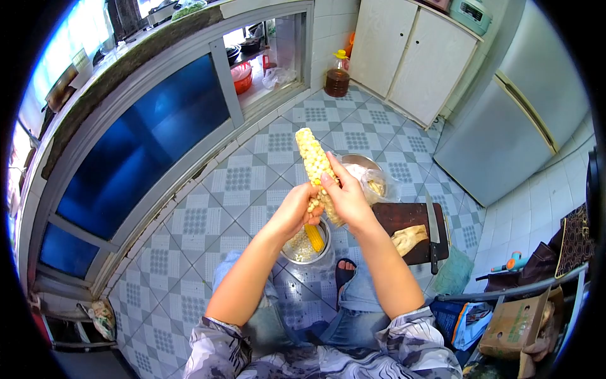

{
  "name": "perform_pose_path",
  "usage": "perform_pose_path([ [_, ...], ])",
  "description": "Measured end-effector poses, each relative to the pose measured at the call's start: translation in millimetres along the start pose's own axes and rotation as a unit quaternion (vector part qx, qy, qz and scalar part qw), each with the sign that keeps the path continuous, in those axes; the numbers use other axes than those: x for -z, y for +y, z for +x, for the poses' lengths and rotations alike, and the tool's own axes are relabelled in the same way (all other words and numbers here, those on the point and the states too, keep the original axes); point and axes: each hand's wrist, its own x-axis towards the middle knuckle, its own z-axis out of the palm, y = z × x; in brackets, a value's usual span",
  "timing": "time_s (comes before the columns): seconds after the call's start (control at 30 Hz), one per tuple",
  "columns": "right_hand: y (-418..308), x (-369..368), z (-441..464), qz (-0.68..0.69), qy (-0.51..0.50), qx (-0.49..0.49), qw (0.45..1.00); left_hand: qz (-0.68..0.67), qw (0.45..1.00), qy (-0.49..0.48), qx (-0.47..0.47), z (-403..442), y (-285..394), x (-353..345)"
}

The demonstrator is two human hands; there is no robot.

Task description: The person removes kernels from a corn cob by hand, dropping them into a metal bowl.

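A pale yellow corn cob [309, 150] is held up at a tilt in front of me, its lower part stripped of kernels. My right hand [346, 196] is closed round its lower part, the thumb lying along the kernels. My left hand [295, 207] is closed against the cob's lower left side, with several loose kernels at its fingers. Below the hands, a metal bowl [326, 249] stands on the floor with loose kernels and a deeper yellow corn cob [314, 237] in it. My forearms and hands hide part of the bowl.
Right of the hands lies a dark cutting board [394, 216] with a knife [433, 227] and a pale husk-like piece [409, 239]. Behind the right hand are a metal basin [356, 158] and a plastic bag [386, 186]. An oil jug [337, 77] stands near the cupboard, a fridge [505, 120] at right.
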Motion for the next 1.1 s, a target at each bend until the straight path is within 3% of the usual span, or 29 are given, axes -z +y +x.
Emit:
perform_pose_path([
  [0.6,-0.6,-0.4,-1.9,-0.057,-0.026,0.022,0.998,0.043,0.999,0.024,-0.012,-0.3,-2.6,-3.2],
  [0.7,-12.7,3.3,-2.5,-0.047,-0.034,-0.013,0.998,-0.009,1.000,-0.009,0.006,-0.6,1.1,0.5],
  [0.77,-29.3,5.5,-5.6,0.100,-0.055,-0.101,0.988,-0.034,0.999,-0.021,0.030,-3.6,5.5,-0.8],
  [0.8,-29.3,6.9,-6.0,0.100,-0.055,-0.100,0.988,-0.034,0.999,-0.021,0.030,-5.3,7.2,-3.1],
  [1.1,-25.4,5.6,-6.4,0.069,-0.050,-0.083,0.993,0.126,0.992,-0.002,-0.017,-6.4,2.0,-7.2],
])
